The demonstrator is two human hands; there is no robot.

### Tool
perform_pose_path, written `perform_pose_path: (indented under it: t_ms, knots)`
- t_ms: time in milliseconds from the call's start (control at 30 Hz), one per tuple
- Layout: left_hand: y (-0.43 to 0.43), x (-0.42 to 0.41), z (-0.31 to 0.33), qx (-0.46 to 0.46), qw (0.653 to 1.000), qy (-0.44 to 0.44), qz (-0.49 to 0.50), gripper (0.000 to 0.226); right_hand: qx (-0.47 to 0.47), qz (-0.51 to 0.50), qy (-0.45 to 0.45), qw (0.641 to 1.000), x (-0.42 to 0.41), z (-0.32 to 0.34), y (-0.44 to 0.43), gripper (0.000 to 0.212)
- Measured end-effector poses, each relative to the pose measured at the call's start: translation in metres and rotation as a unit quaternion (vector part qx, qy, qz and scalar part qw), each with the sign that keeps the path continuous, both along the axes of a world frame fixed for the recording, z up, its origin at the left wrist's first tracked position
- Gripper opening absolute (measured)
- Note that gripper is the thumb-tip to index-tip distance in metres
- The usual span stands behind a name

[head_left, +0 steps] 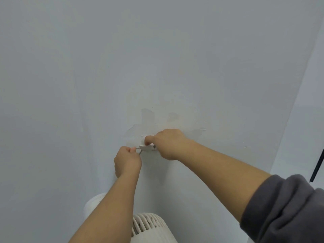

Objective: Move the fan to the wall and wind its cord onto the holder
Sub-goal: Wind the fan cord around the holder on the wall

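A white fan (pixel 150 227) stands against the pale wall (pixel 122 67) at the bottom of the view, its slatted grille showing between my forearms. A small white cord holder (pixel 146 147) is fixed to the wall above it. My right hand (pixel 168 143) pinches the top of the holder with thumb and fingers. My left hand (pixel 127 159) is closed around the thin white cord (pixel 139 151), which runs from my fist to the holder's left edge. The rest of the cord is hidden by my hands and arms.
Patches of peeled paint mark the wall around the holder. A wall corner (pixel 298 85) runs down at the right, with a dark rod (pixel 317 165) near the right edge. My grey sleeve (pixel 287 211) fills the lower right.
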State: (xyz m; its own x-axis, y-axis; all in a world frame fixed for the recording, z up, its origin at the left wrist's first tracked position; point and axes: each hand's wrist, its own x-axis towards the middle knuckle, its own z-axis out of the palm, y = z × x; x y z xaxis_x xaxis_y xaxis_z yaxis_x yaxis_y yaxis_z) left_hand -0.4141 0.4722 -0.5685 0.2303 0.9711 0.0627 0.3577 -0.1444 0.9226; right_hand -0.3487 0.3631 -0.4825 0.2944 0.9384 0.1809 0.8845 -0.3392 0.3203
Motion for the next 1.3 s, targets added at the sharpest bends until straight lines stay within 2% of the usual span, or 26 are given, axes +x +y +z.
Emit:
perform_pose_path:
  t_ms: [133, 400, 567, 733, 833, 1000, 1100, 1300]
  knots:
    - [-0.003, -0.003, 0.004, 0.025, 0.996, -0.081, -0.002, 0.021, 0.000, -0.003, 0.010, 1.000, -0.001, -0.001, 0.000, 0.051]
    - [-0.015, -0.008, 0.017, 0.085, 0.981, -0.171, -0.029, 0.017, 0.011, -0.022, 0.021, 0.999, -0.004, 0.000, -0.003, 0.048]
    - [-0.020, -0.013, 0.016, 0.035, 0.982, -0.183, -0.025, 0.022, 0.028, -0.026, 0.027, 0.999, -0.003, 0.001, -0.003, 0.044]
    - [-0.019, -0.021, 0.017, -0.025, 0.978, -0.207, 0.027, 0.037, 0.107, -0.015, -0.017, 0.994, -0.007, -0.014, 0.003, 0.024]
    - [-0.020, -0.024, 0.017, -0.045, 0.972, -0.225, 0.046, 0.045, 0.152, -0.008, -0.042, 0.987, -0.011, -0.023, 0.011, 0.030]
    - [-0.023, -0.026, 0.014, -0.058, 0.977, -0.198, 0.051, 0.049, 0.168, -0.036, 0.007, 0.985, -0.014, -0.023, 0.031, 0.031]
    - [-0.022, -0.026, 0.013, -0.062, 0.980, -0.179, 0.057, 0.050, 0.187, -0.056, 0.007, 0.981, -0.015, -0.023, 0.037, 0.024]
    - [-0.020, -0.026, 0.013, -0.069, 0.979, -0.185, 0.055, 0.047, 0.183, -0.030, 0.016, 0.982, -0.011, -0.020, 0.034, 0.014]
